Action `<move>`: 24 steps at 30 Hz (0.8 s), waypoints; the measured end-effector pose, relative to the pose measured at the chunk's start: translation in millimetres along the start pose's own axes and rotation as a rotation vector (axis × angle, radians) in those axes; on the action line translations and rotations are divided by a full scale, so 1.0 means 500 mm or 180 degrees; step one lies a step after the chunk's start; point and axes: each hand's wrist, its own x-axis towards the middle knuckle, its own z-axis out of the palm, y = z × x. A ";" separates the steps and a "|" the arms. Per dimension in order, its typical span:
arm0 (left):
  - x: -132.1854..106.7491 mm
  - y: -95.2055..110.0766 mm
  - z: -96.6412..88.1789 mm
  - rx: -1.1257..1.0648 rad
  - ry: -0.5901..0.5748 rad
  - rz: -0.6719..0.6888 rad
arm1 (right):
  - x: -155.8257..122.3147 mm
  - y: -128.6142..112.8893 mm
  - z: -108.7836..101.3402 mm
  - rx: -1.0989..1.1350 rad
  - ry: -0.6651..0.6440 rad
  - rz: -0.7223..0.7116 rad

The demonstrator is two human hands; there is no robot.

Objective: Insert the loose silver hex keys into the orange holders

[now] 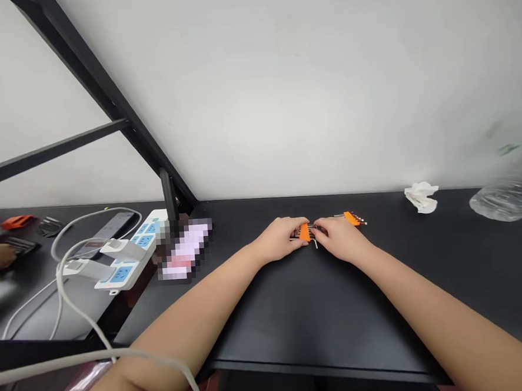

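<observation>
While both forearms lie flat across the black table (322, 327), one orange holder (304, 232) of metal keys is pinched between the left hand (279, 239) and right hand (341, 239), both curled closed on it, near the far edge. A second orange holder (352, 217) is left just behind. Two holders are counted, plus one crumpled tissue (421, 197) and one bottle (506, 195).

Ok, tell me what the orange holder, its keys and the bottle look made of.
Orange holder: looks like matte moulded plastic, evenly coloured. Keys: thin, grey, shiny, probably steel. Bottle: clear plastic by its see-through, ribbed wall; blurred.
</observation>
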 end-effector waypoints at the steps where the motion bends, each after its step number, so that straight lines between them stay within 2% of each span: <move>1: 0.000 0.000 0.002 -0.0022 0.0026 -0.0037 | 0.000 0.000 0.000 0.0007 0.0010 -0.0032; 9: 0.000 0.000 0.003 -0.0317 -0.0015 -0.0239 | 0.005 -0.001 -0.002 0.0096 -0.0038 0.0111; 13: -0.002 -0.003 0.004 -0.0429 0.0063 -0.0296 | 0.001 -0.005 -0.006 0.0191 -0.0120 -0.0019; 19: -0.006 0.003 -0.002 -0.0503 0.0125 -0.0115 | -0.009 0.000 -0.015 0.0092 -0.0527 -0.0219; 24: -0.009 0.007 -0.006 -0.0535 0.0138 -0.0108 | -0.007 -0.010 -0.005 -0.0114 -0.0432 -0.0102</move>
